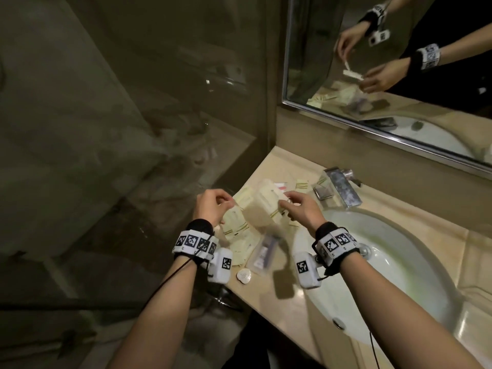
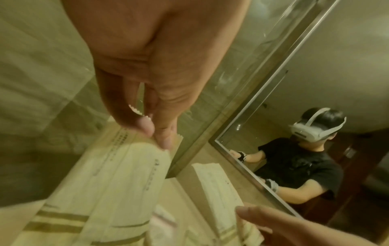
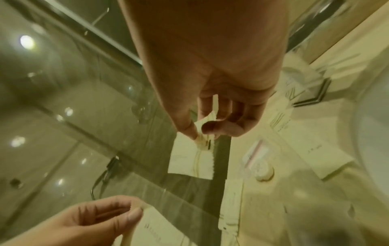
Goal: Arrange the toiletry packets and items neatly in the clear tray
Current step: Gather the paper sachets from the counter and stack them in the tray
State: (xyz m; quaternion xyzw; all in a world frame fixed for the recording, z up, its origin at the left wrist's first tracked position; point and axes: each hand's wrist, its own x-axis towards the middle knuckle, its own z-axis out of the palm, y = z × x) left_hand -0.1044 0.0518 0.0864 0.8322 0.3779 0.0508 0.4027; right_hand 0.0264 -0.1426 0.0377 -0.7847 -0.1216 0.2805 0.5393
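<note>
Both hands hover over the beige counter left of the sink. My left hand pinches the serrated end of a long cream packet with olive stripes between thumb and fingers; the packet hangs down. My right hand pinches a smaller cream packet by its top edge. This packet shows between the hands in the head view. Several more cream packets lie scattered on the counter beneath. I cannot make out the clear tray's outline.
A round white item, a clear pouch with dark contents and a pink-striped sachet lie on the counter. The chrome faucet and white basin are to the right. A mirror is behind and a glass wall to the left.
</note>
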